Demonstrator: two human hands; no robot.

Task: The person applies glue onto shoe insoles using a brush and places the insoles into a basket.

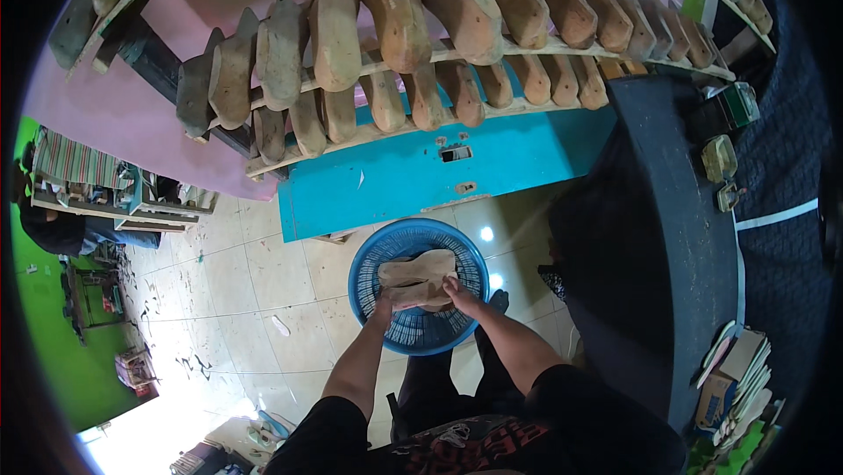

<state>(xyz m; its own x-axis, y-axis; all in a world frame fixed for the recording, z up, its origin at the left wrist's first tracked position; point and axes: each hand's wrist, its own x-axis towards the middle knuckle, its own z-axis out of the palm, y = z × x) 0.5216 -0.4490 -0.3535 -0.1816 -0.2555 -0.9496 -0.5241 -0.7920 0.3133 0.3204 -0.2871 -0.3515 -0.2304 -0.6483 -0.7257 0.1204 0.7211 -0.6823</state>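
A round blue plastic basket (pixel 358 299) with slatted sides stands on the floor in front of my legs. Two tan, foot-shaped shoe lasts (pixel 420 269) lie side by side in or just over it; their exact height is hard to judge. My left hand (pixel 385 305) is closed at the left end of the nearer last (pixel 413 294). At its right end, my right hand (pixel 456 291) grips with the thumb on top. Part of something brownish shows beneath, too shaded to name.
Ahead, two wooden racks carry rows of shoe lasts (pixel 392 18) above a turquoise panel (pixel 369 185). A dark counter (pixel 676 238) runs along my right. Scraps lie on the tiled floor (pixel 281 277) to the left. Another person (pixel 57 229) is by a shelf at far left.
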